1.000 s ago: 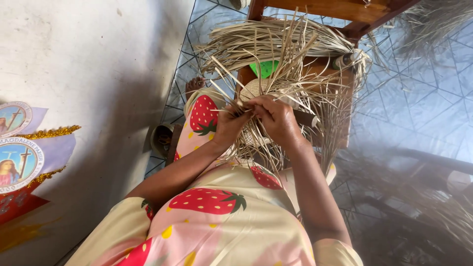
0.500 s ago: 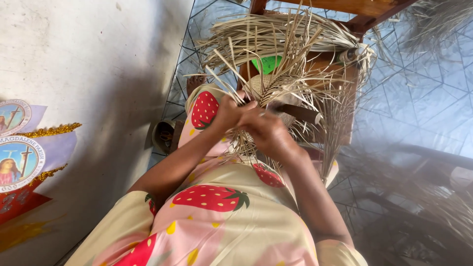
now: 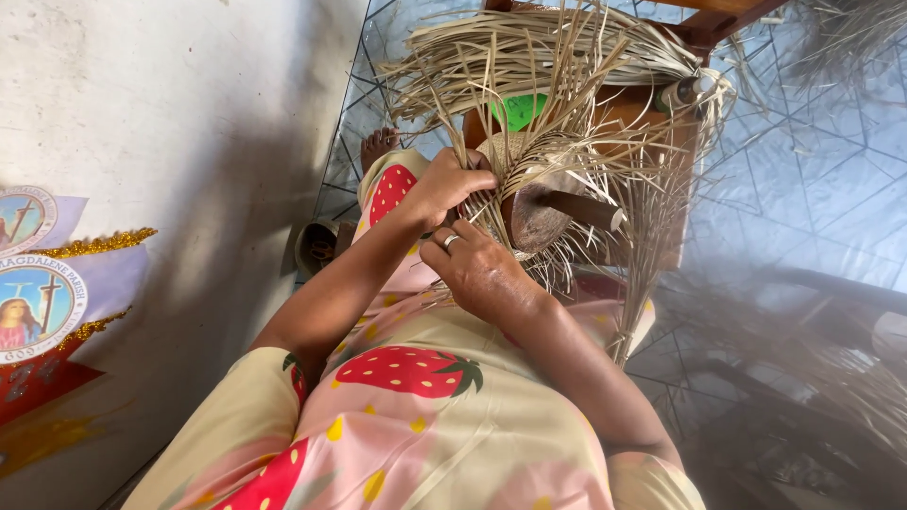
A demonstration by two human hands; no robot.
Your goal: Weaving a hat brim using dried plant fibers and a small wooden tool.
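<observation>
Half-woven straw piece (image 3: pixel 529 165): pale tan strips, tight woven band wrapped over a rounded brown wooden form (image 3: pixel 537 219), on the lap's far edge. Loose unwoven strands (image 3: pixel 529 57) fan up and outward, some hanging right.

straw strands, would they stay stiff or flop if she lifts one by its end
Probably floppy: the loose straw strands arc and droop over the wooden mould. Likely very light, being thin flat strips. Possibly brittle; they look dry and pale where the left hand and right hand pinch them.

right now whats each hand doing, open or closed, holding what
Left hand: closed, gripping the pale straw strands at the woven piece.
Right hand: fingers curled against the weave on the round wooden form; grip cannot be told.
</observation>
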